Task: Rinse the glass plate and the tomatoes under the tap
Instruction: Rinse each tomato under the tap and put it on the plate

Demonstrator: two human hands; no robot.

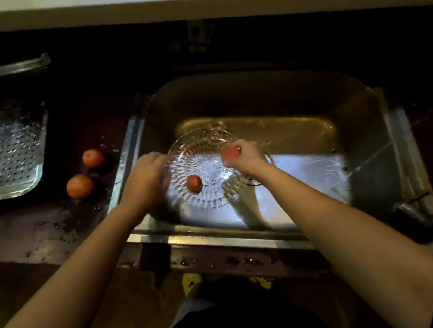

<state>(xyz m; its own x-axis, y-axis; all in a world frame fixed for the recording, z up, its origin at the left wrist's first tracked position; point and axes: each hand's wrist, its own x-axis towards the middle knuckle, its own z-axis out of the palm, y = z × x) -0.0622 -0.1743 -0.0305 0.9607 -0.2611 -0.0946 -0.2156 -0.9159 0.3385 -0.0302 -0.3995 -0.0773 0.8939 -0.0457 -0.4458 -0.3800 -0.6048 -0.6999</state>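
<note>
Over sink (pixel 393 134): left hand (pixel 148 175) grips glass plate (pixel 204 148), right hand (pixel 245 153) clutches tomato (pixel 230 153)

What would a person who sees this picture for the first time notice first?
Probably the glass plate, held over the steel sink by the left hand, with one tomato lying on it. The right hand grips another tomato above the plate. Two more tomatoes wait on the dark counter at left.

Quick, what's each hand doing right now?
Left hand: gripping the glass plate by its left rim, over the sink.
Right hand: closed around a tomato.
</note>
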